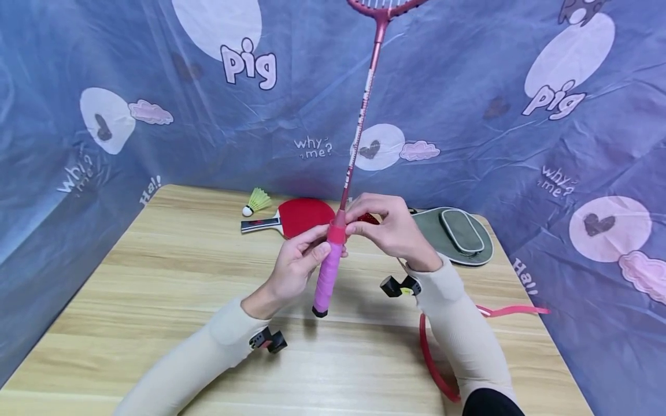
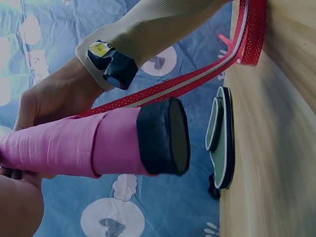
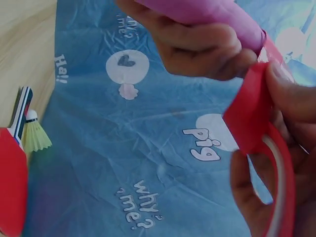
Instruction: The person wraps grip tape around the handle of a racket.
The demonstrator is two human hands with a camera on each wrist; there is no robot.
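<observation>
A badminton racket (image 1: 364, 110) stands tilted above the table, its head cut off by the top edge of the head view. My left hand (image 1: 293, 271) grips its purple-wrapped handle (image 1: 327, 280) near the upper end. The black butt cap (image 2: 160, 137) points toward the left wrist camera. With thumb and fingers, my right hand (image 1: 390, 228) pinches a strip of red grip tape (image 3: 251, 106) at the top of the handle, where a red band (image 1: 336, 232) sits above the purple wrap. The perforated tape trails down past the right forearm onto the table.
Behind the hands lie a red table tennis bat (image 1: 304, 215), a yellow shuttlecock (image 1: 257, 201) and a green zipped bat case (image 1: 434, 228). Loose tape (image 1: 433, 364) curls on the wooden table (image 1: 156, 277) at the right. A blue printed cloth (image 1: 312, 104) hangs around the table.
</observation>
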